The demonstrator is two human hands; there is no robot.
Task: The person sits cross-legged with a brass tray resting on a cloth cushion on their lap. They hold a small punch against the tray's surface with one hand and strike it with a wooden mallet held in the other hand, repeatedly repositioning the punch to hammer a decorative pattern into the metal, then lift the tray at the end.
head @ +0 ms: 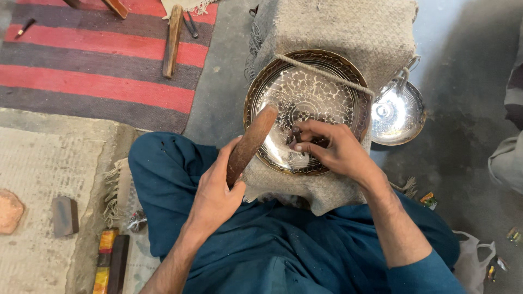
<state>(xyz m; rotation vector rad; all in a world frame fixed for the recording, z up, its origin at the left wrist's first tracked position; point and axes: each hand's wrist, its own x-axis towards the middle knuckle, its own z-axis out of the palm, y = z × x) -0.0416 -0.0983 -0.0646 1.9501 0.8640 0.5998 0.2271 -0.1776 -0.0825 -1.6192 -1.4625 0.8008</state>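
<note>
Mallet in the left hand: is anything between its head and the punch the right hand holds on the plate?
Nothing visible. The mallet in the left hand hangs over the plate, its head just left of the punch pinched by the right hand. The cord crosses the plate's upper part, clear of both.

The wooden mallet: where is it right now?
In the head view, the wooden mallet is left of centre, gripped by the left hand, its upper end over the engraved metal plate, beside the right hand.
</note>
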